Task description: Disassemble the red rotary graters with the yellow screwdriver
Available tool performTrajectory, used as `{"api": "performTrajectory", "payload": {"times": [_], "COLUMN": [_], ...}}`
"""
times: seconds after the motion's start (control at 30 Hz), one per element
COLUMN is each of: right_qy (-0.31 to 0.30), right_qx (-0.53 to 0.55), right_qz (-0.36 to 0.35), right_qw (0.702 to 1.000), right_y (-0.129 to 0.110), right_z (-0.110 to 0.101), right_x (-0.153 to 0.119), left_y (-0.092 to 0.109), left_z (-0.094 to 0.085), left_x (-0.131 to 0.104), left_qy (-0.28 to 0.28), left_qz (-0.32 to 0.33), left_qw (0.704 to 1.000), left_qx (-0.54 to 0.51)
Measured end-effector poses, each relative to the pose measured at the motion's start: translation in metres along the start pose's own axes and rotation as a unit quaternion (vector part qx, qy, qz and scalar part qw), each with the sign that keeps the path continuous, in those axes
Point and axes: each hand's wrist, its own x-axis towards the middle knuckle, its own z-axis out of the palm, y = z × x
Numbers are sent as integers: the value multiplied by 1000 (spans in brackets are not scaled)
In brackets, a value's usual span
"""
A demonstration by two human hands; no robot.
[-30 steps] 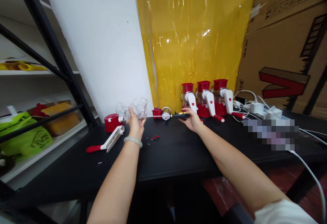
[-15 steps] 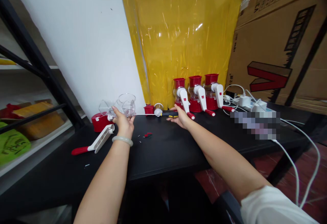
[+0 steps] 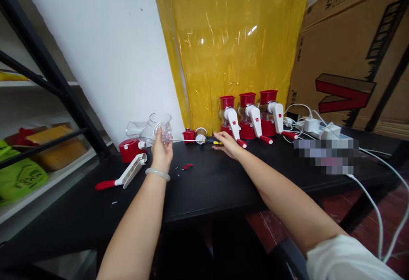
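Note:
My left hand (image 3: 162, 151) is closed on a clear plastic housing (image 3: 153, 129). My right hand (image 3: 227, 144) grips a black and yellow screwdriver (image 3: 211, 142), whose long shaft points left and reaches the housing near my left fingers. Whether the tip sits in the housing cannot be made out. Left of my left hand is a red base (image 3: 129, 150), and in front of it lies a white crank with a red handle (image 3: 128, 173). Behind the screwdriver shaft are a small red part (image 3: 189, 135) and a metal drum (image 3: 200, 135).
Three red and white crank graters (image 3: 248, 116) stand at the back right. Beyond them are white chargers and cables (image 3: 311, 124) on a power strip. Small red scraps (image 3: 188, 167) lie mid-table. A black-framed shelf (image 3: 53, 84) stands left, a cardboard box (image 3: 345, 54) right.
The clear housing has turned in my left hand, whose fingers now point more upward. The camera view has shifted slightly. My right hand still has the screwdriver.

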Motion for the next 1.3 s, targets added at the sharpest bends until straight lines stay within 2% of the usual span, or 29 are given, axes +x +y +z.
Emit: {"api": "performTrajectory", "payload": {"times": [0.17, 0.37, 0.5, 0.6, 0.77, 0.9, 1.13, 1.3], "right_qy": [-9, -19, -30, -38, -39, -46, -132, -133], "right_qx": [-50, -23, -58, -108, -141, -160, -164, -137], "right_qz": [11, -21, 4, 17, -19, -29, 28, 26], "right_qw": [999, 999, 998, 993, 989, 986, 977, 981], "right_y": [3, -8, -6, -2, -5, -7, -3, -8], "right_z": [-2, 7, 8, 7, 7, 9, 20, 31], "right_x": [0, -11, -10, -9, -15, -19, -23, -36], "left_y": [2, 4, 4, 4, 6, 6, 12, 19], "left_z": [-1, -2, -1, -1, -2, -2, -2, -1], "left_x": [2, 3, -1, -3, -2, -2, -6, -6], "left_qy": [-3, -12, -7, -26, -39, -48, -89, -107], "left_qz": [4, 11, 1, 4, 20, 7, -28, -16], "left_qw": [1000, 997, 998, 998, 997, 997, 992, 988], "left_qx": [-29, -70, -64, -57, -61, -53, -80, -107]}}
